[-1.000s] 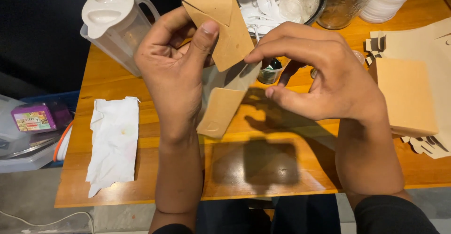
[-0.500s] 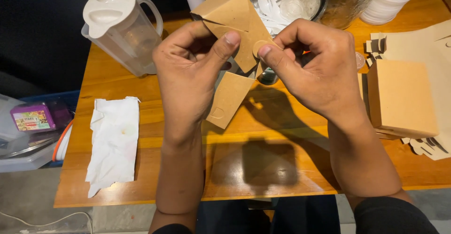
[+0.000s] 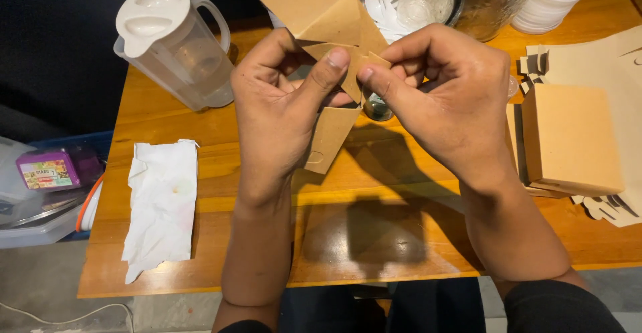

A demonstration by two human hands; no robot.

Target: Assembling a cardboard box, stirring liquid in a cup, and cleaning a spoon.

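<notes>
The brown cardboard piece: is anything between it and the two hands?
Nothing visible. Both hands already touch the brown cardboard piece directly: the left hand and the right hand pinch its folded flaps between thumbs and fingers above the wooden table. The plastic jug stands apart at the left.

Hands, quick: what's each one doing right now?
Left hand: closed, pinching the brown cardboard piece.
Right hand: closed, pinching the same piece's flap.

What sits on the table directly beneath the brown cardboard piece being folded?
Below the cardboard piece, held by left hand and right hand, only a small dark round object shows; the rest is covered.
</notes>
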